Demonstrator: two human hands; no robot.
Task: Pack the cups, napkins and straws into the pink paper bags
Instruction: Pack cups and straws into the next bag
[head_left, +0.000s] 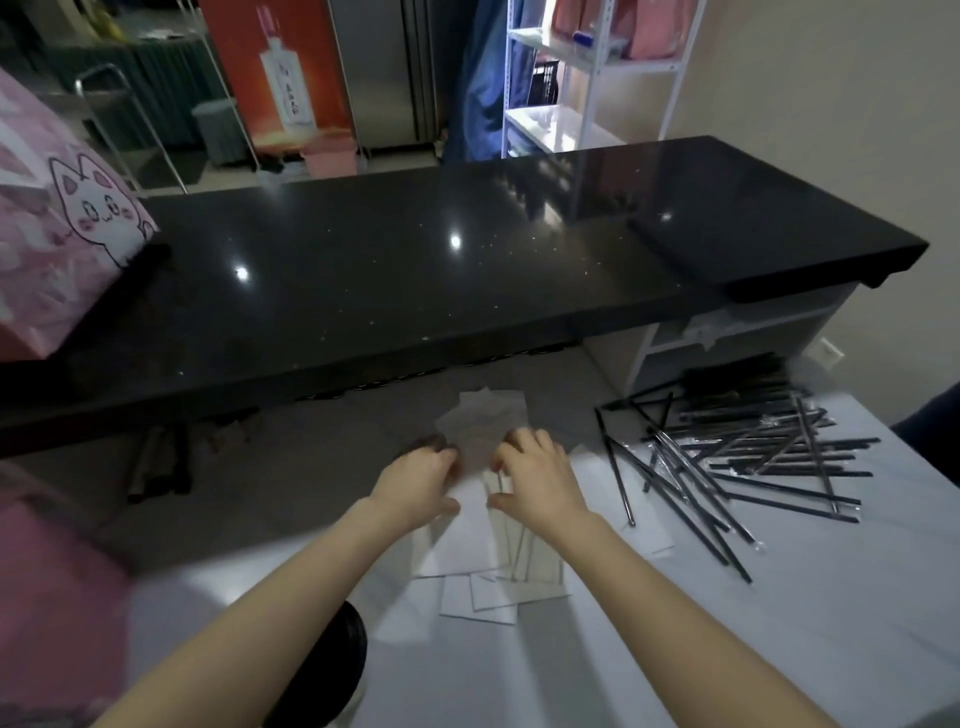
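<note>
Both my hands reach over a loose pile of white and beige napkins (467, 540) on the pale table. My left hand (418, 483) lies on the pile's left side with curled fingers. My right hand (540, 480) pinches the top edge of a napkin between thumb and fingers. Several black straws in clear wrappers (743, 457) lie scattered to the right of the napkins. A pink paper bag with a cat drawing (62, 228) stands at the far left on the black counter. No cups show.
A long glossy black counter (415, 280) runs across behind the pale table (675, 649). A pink blurred shape (52, 597) fills the lower left corner. A black round object (332, 660) sits under my left forearm. White shelving (587, 78) stands in the background.
</note>
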